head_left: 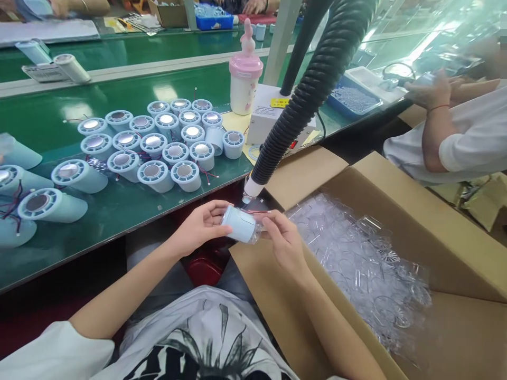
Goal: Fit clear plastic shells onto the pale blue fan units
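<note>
Near the lip of the bench, my left hand (204, 226) is closed around the far end of a light blue cylindrical housing (238, 222). My right hand (283, 237) pinches at the other end, where a clear plastic piece (255, 232) shows; thin red wires run by those fingers. Whether the fingers grip the wires or the clear piece I cannot tell. Just above the housing hangs the white nozzle (252, 188) of a black corrugated hose (301, 89). Several similar blue housings (154, 176) with metal discs and red-black wires stand on the green bench (119, 211) at the left.
An open cardboard box (443, 232) of clear plastic parts (356, 264) lies at my right. Behind the hose are a white machine (265, 113) and a pink-lidded cup (244, 79). A co-worker's hands (435, 89) work at far right beside a blue tray (352, 100).
</note>
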`<state>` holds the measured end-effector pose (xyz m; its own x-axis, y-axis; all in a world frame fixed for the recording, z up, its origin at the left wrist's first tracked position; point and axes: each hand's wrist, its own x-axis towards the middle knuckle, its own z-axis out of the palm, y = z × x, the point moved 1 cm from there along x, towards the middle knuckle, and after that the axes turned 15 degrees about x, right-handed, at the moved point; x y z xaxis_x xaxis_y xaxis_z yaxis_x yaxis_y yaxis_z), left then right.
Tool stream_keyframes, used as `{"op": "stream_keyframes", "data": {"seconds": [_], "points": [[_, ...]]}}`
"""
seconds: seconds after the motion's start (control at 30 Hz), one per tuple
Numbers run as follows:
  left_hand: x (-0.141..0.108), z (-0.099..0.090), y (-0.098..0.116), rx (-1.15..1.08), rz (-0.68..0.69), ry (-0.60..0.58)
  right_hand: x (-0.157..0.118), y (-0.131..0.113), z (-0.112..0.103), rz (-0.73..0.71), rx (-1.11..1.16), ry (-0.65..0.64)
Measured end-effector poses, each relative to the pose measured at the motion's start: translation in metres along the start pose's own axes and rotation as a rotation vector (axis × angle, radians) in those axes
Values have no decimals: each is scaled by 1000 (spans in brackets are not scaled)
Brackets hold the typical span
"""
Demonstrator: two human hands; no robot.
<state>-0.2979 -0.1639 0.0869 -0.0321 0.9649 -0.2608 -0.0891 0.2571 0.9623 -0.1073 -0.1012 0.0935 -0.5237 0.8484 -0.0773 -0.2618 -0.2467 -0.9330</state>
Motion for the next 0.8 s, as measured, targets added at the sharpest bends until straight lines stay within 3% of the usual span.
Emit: {"op": "stream_keyframes", "data": {"seconds": [0.17,0.23,0.4,0.6,0.8], "points": [[-14,2,8,-60,49,10,-12,-21,0,-59,-108,-323],[-19,3,10,-74,58,9,-15,-26,0,-66,-174,-375],[-31,4,14,-12,55,30,-18,-26,7,-64,-160,-370],[-37,6,15,61,23,75,-20,-17,14,-92,-172,-195],[-38,0,12,25,15,66,-27,-24,11,-115,-233,-204]]}}
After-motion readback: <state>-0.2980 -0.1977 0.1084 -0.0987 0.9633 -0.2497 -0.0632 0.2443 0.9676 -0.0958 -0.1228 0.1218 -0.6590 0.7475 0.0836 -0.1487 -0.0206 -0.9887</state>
